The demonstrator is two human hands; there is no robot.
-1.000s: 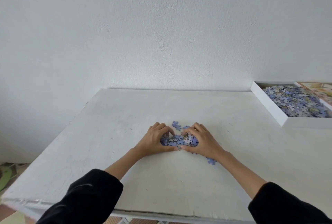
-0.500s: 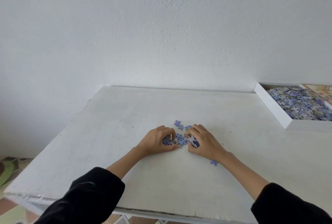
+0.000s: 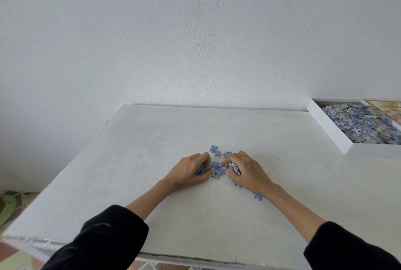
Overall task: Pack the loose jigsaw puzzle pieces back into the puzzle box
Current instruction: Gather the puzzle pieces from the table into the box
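Observation:
A small cluster of blue jigsaw pieces (image 3: 217, 169) lies on the white table (image 3: 152, 139) between my two hands. My left hand (image 3: 188, 172) has its fingers curled round a clump of pieces. My right hand (image 3: 247, 171) grips another clump of pieces under its curled fingers. A few loose pieces (image 3: 215, 150) lie just beyond the hands, and one blue piece (image 3: 257, 196) lies by my right wrist. The white puzzle box (image 3: 332, 133) sits at the far right, heaped with several pieces.
The table stands against a white wall (image 3: 195, 42). Its left edge and front edge drop to a patterned floor (image 3: 8, 207). A printed picture sheet (image 3: 386, 107) lies at the box's far side.
My hands have drawn slightly apart and curled tighter, each gathering up pieces from the pile. Fewer pieces lie between them now. The view has shifted a little to the left.

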